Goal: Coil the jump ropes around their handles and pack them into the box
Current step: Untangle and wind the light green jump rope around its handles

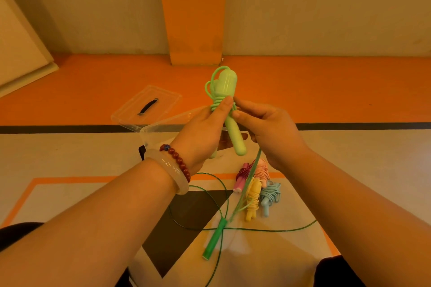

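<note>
My left hand (203, 133) grips the light green jump rope handles (229, 109), held upright in front of me, thumb pressed on the coils wound round their middle. My right hand (268, 133) pinches the light green rope beside the coils; the loose rope (253, 170) hangs down from it to the floor. The clear plastic box (161, 130) stands on the floor behind my hands, partly hidden by them. On the floor lie coiled pink (242, 178), yellow (253, 196) and blue (270, 196) ropes, and an uncoiled dark green rope with its handle (214, 239).
The clear box lid (147, 106) with a black handle lies on the orange floor behind the box. An orange pillar (193, 14) and wall stand beyond. The dark green cord (268, 230) loops across the floor between my arms. My knees show at the bottom corners.
</note>
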